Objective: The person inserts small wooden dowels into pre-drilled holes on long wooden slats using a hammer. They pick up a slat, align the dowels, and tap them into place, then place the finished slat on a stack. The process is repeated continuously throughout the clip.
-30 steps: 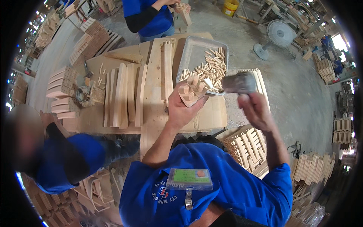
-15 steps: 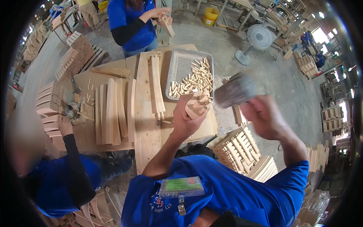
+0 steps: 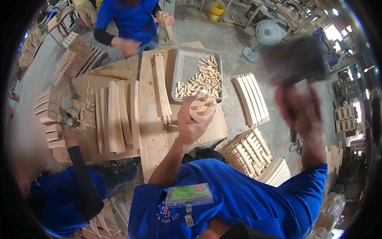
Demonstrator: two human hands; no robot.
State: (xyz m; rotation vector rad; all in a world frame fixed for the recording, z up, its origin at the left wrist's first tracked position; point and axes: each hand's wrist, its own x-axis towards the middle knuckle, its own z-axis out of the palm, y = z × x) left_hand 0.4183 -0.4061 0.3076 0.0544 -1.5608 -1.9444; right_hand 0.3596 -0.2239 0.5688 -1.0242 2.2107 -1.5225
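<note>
My left hand (image 3: 189, 125) is closed round a pale wooden piece (image 3: 197, 116) held upright, with dowel pegs standing out of its top end. Off to the right, my right hand (image 3: 302, 113) grips the handle of a mallet (image 3: 294, 59). Its broad dark head is raised and smeared by motion, well apart from the wood. Just beyond my left hand lies a grey metal tray (image 3: 178, 65) with a heap of loose wooden dowels (image 3: 203, 77). A curved wooden slat with dowels in its ends (image 3: 162, 85) rests on the table left of the tray.
Several bare slats (image 3: 115, 115) lie on the table's left half. One co-worker (image 3: 127, 18) stands across the table holding a wooden piece; another (image 3: 63, 187) works at my left. Stacked slats (image 3: 251, 99) and a slatted wood pile (image 3: 248, 153) are at the right, a fan (image 3: 268, 32) farther off.
The mallet has swung up and right, away from the wooden piece, which stays in my left hand. The co-worker across the table has moved one hand off their piece. The view has shifted slightly.
</note>
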